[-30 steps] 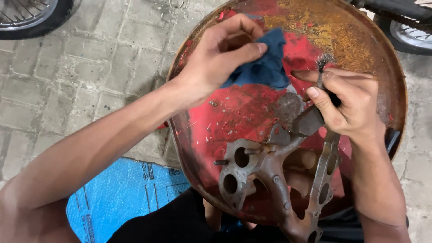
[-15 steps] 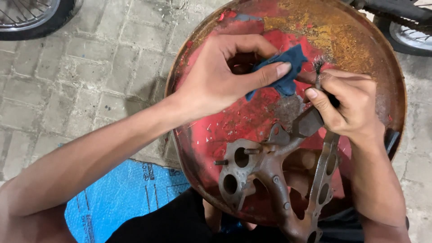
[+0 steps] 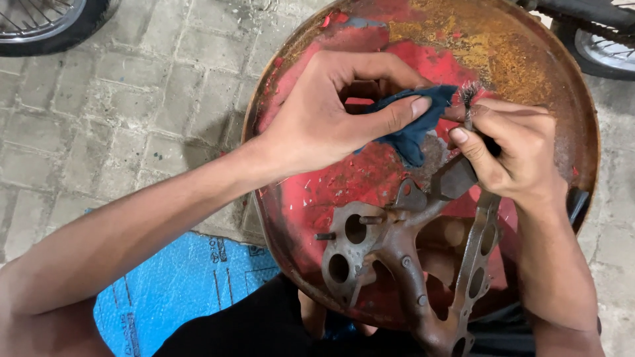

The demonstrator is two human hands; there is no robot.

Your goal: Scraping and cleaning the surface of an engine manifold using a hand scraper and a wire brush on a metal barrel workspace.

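Note:
My left hand (image 3: 331,119) pinches a dark blue rag (image 3: 413,125) between thumb and fingers, above a rusty red drum top (image 3: 331,192). The rag touches the bristled tip of a small wire brush (image 3: 468,99) that my right hand (image 3: 512,155) grips upright. Just below both hands a rusty cast metal manifold (image 3: 390,254) with round ports and studs lies on the drum, one flanged arm running down under my right wrist.
The drum lid shows peeling red paint and yellow rust (image 3: 489,46) at the far side. Grey paving bricks (image 3: 132,99) lie to the left, a blue sheet (image 3: 178,291) near my knee. Spoked wheels stand at top left (image 3: 40,23) and top right (image 3: 605,46).
My left hand has carried the rag rightward from the middle of the drum to the brush tip held by my right hand. The right hand and manifold have hardly moved.

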